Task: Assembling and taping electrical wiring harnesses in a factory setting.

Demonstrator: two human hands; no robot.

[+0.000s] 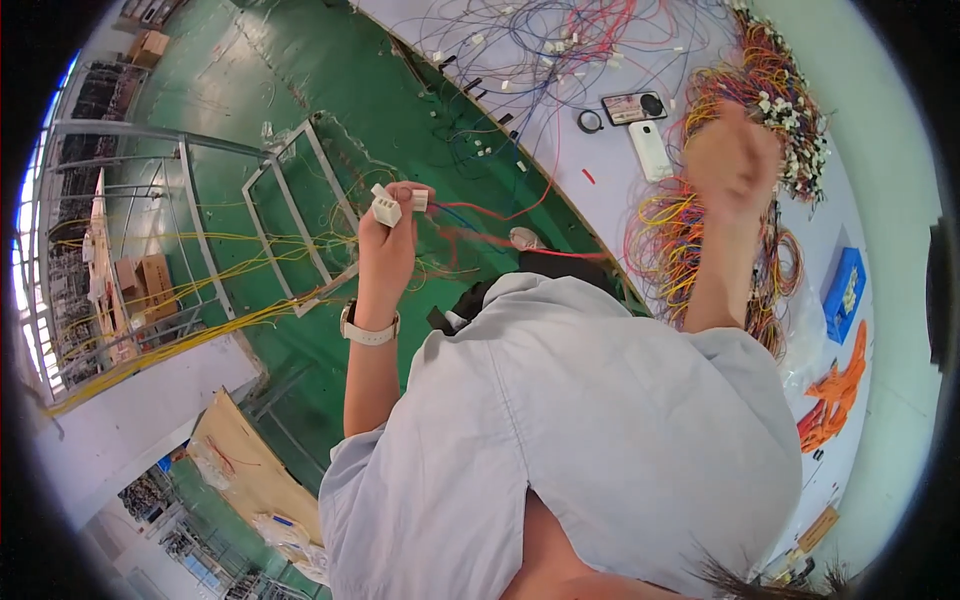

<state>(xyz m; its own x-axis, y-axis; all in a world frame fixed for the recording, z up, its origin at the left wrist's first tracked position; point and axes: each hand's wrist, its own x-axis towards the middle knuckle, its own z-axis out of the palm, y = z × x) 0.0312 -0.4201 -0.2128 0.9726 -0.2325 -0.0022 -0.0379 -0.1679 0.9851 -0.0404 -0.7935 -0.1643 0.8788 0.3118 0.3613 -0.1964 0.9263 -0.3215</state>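
Note:
My left hand [393,250], with a white watch band at the wrist, is closed on white plastic wire connectors [385,209] over the green floor. Red and blue wires [470,212] trail from that hand toward the table. At the table's far right, my right hand [733,165] is over a thick heap of yellow, red and blue wires [668,245]. Motion smears its fingers, so whether it grips anything does not show. Beside it lies a bunch of wires with many small white ends [795,125].
Loose wires [560,45] spread over the white table's far end. A white phone-like device [651,150], a dark phone [633,107] and a round black item [590,121] lie there. A blue bin [845,294] and orange cloth [840,390] are at right; a metal rack [300,220] stands left.

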